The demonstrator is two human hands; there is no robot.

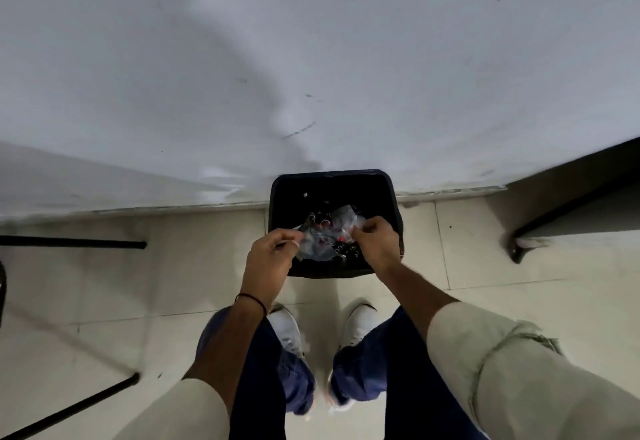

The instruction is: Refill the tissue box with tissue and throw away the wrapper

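Crumpled clear plastic wrapper [322, 237] stretched between both hands, over black square bin [277, 197] against far wall. Left hand [268, 259] pinches its left edge; right hand [375, 242] apparently grips right edge, blurred.

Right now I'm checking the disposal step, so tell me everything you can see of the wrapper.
The wrapper is a crumpled, clear plastic film with red and dark print, too blurred to read. It is held stretched between both hands: the left hand pinches its left edge, the right hand its right. It hangs over the open mouth of the black bin, which stands on the tiled floor by the wall. It is not yet released.
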